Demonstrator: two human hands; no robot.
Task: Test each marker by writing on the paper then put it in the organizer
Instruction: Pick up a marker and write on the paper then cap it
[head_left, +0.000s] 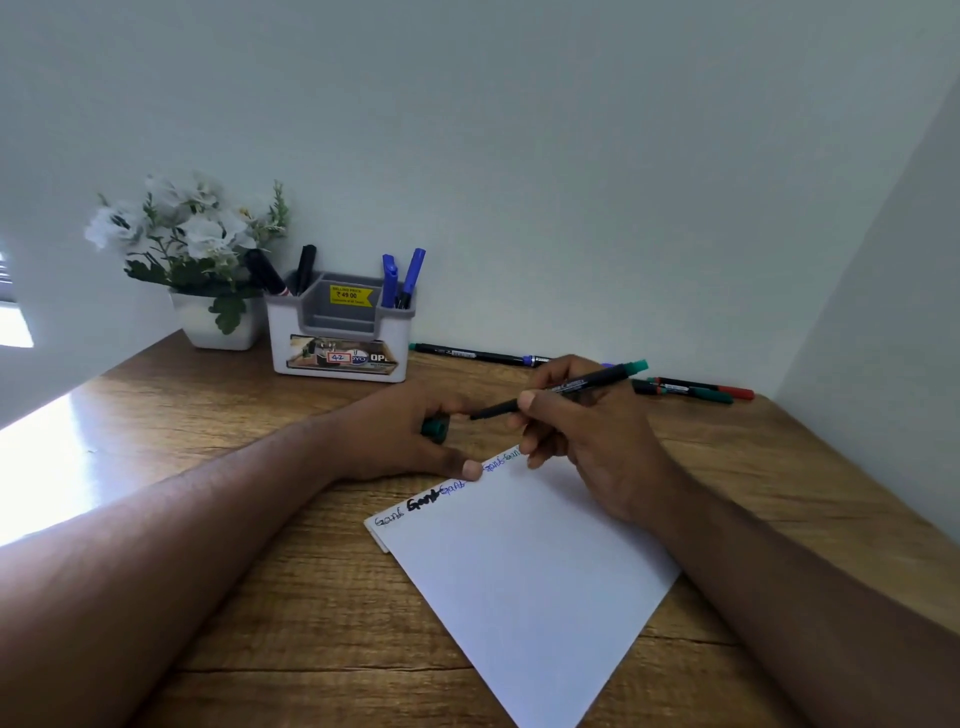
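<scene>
Right hand (582, 431) fingers pinch green marker (566, 391) above paper (530, 571); left hand (405, 431) fingers curl round cap (435, 429)

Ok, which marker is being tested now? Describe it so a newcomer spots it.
Start at the white paper on the wooden desk. Above its top edge, the right hand grips a black marker. Unlike the markers lying by the wall, it is uncapped and raised, with a green end.

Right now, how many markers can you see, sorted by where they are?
In the organizer: 4, two black, two blue.
In the right hand: 1, the green marker.
Lying on the desk by the wall: at least 3; hand hides part.
Total: at least 8.
</scene>
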